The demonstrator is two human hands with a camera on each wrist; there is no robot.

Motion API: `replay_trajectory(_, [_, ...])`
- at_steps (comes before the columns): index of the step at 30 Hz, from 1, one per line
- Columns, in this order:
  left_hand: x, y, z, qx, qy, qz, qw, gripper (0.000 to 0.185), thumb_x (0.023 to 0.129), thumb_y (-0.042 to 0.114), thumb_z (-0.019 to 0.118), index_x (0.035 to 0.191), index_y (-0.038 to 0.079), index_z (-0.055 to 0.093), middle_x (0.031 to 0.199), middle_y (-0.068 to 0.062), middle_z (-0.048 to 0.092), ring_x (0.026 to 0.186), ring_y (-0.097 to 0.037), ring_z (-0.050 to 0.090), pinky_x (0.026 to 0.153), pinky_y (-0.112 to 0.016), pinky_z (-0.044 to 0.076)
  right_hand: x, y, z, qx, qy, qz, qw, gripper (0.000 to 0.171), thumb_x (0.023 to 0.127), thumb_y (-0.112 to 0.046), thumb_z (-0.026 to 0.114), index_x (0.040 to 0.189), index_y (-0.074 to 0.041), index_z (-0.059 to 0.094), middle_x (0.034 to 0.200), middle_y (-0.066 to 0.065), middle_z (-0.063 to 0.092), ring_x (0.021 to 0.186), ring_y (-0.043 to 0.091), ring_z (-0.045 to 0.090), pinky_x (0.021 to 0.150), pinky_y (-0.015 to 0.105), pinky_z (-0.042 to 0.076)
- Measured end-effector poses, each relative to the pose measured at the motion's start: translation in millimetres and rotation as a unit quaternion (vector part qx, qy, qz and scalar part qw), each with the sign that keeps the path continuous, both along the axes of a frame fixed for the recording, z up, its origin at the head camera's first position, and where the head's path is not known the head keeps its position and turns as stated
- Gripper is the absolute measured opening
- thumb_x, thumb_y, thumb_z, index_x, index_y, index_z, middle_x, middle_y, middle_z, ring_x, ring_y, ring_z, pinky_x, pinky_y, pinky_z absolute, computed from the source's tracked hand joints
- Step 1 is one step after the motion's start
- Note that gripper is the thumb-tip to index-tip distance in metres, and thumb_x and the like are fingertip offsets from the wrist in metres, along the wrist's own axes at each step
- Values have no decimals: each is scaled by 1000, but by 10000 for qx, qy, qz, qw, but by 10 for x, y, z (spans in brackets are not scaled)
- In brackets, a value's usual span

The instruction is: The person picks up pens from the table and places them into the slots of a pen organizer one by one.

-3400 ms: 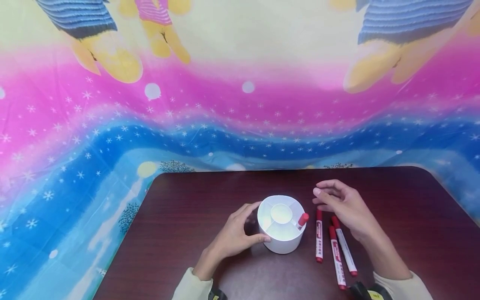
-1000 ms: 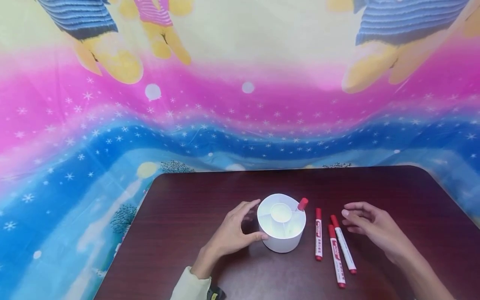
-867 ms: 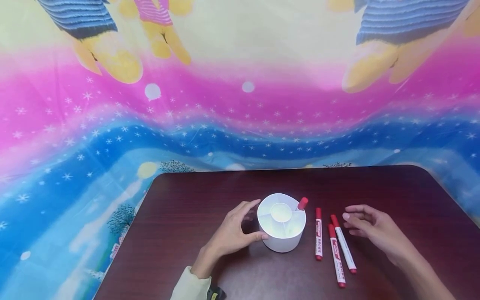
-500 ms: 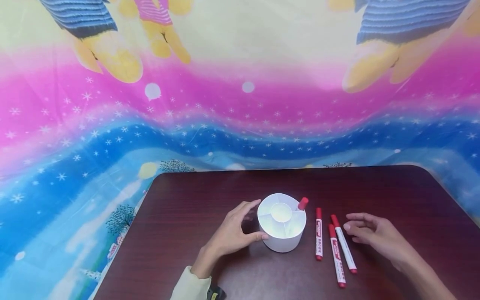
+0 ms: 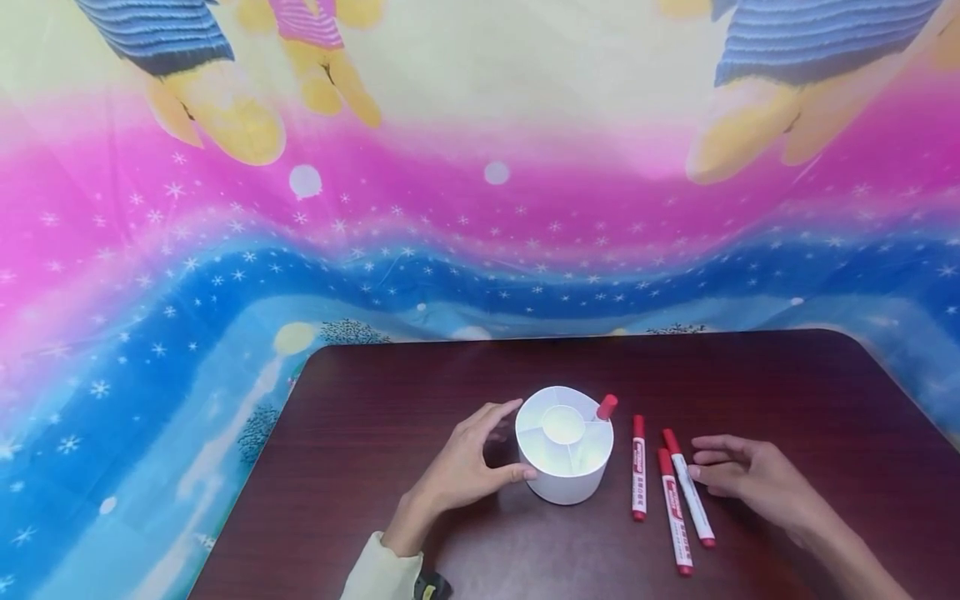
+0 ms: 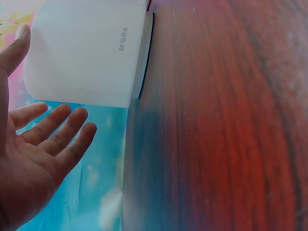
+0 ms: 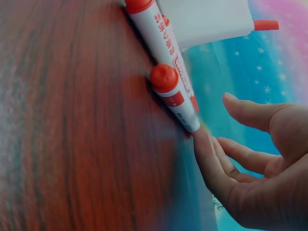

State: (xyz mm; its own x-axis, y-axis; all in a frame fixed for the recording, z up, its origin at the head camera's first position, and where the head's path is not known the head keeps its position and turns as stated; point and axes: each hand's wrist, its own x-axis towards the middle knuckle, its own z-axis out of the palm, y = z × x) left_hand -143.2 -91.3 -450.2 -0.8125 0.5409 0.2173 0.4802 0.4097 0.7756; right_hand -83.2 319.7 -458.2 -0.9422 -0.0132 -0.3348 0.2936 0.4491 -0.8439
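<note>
A white round pen holder (image 5: 566,490) with divided compartments stands on the table, a red-capped marker (image 5: 607,407) leaning in its right rear compartment. My left hand (image 5: 461,462) is at the holder's left side, thumb by the near wall, fingers relaxed and spread; the left wrist view shows the palm (image 6: 33,168) facing up beside the holder (image 6: 82,53). To the right lie three whiteboard markers: one alone (image 5: 638,471), and a close pair, a left one (image 5: 676,517) and a right one (image 5: 692,492). My right hand (image 5: 757,479) hovers beside that right marker with loosely bent fingers, holding nothing.
The dark red-brown wooden table (image 5: 390,383) has rounded far corners. Behind it hangs a colourful printed cloth (image 5: 450,208). A black band (image 5: 431,585) is around the left wrist, below a cream sleeve (image 5: 386,571).
Since the oldest frame, the right hand has moved right and toward me, beside the pair of markers. The holder has turned, shifting its marker to the rear right. The left hand stays nearly still.
</note>
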Motion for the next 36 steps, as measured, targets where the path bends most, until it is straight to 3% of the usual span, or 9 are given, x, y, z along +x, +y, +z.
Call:
replay_trajectory(9, [-17, -3, -22, -28, -19, -2, 10000, 92, 83, 38, 95, 161, 22, 49, 146, 5, 63, 126, -14, 67, 106, -32, 59, -35, -59, -50, 163, -81, -24, 9998, 74, 94, -22, 85, 149, 13, 50, 128, 24, 72, 99, 14, 76, 79, 34, 67])
replay_trajectory(20, [-19, -7, -2, -94, -68, 4, 9999, 91, 83, 39, 94, 161, 25, 49, 144, 5, 64, 125, -14, 67, 107, -32, 59, -100, -199, -63, 953, -165, -153, 9952, 69, 85, -21, 93, 138, 10, 62, 112, 16, 74, 89, 18, 72, 71, 34, 67])
replay_trajectory(24, [-19, -9, -5, -88, -65, -5, 9999, 90, 83, 39, 94, 161, 25, 49, 143, 5, 64, 126, -14, 66, 107, -32, 59, -117, -192, -54, 772, -137, -87, 9969, 64, 87, -14, 90, 138, 12, 61, 111, 16, 73, 90, 19, 72, 72, 35, 67])
replay_trajectory(29, [-13, -21, 0, 91, 30, -13, 10000, 91, 84, 35, 94, 160, 15, 49, 137, 1, 66, 120, -17, 70, 105, -33, 61, -120, -133, -3, 469, -85, -42, 9989, 63, 90, -4, 82, 144, 15, 55, 116, 20, 73, 94, 19, 73, 74, 35, 67])
replay_trajectory(36, [-6, -24, -1, 129, 20, -37, 9999, 90, 84, 35, 94, 160, 14, 49, 139, 2, 65, 118, -15, 70, 105, -32, 60, -94, -46, 127, 74, 382, 50, 9992, 65, 96, 0, 72, 150, 21, 41, 125, 29, 67, 92, 8, 72, 80, 32, 67])
